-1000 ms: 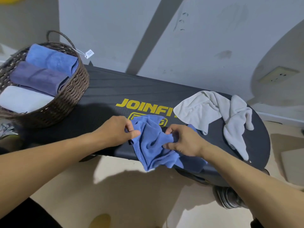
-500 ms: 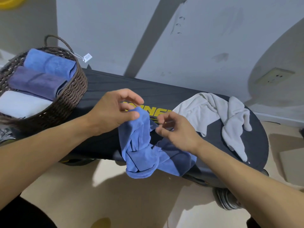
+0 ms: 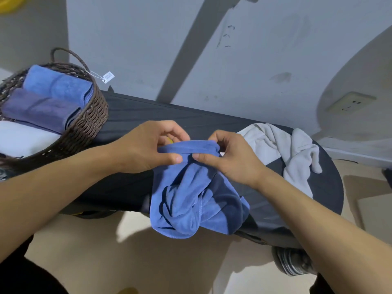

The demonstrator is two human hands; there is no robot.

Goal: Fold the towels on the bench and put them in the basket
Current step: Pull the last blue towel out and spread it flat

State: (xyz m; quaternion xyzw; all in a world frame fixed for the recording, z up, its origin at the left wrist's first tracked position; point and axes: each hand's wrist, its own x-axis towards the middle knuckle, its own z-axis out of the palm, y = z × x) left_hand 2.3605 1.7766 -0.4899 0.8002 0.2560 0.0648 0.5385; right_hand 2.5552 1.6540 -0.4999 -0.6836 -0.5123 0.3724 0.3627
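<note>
Our left hand [image 3: 146, 149] and right hand [image 3: 231, 158] each keep a pinching grip on the top edge of the blue towel [image 3: 195, 198], which hangs crumpled over the tabletop [image 3: 137, 115], between the basket [image 3: 89, 124] and the white towel [image 3: 286, 149].

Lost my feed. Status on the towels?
Left hand and right hand pinch blue towel edge. White towel unfolded on bench. Nothing blocking.

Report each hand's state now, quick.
Left hand: closed, pinching the top edge of the blue towel.
Right hand: closed, pinching the same edge.
</note>
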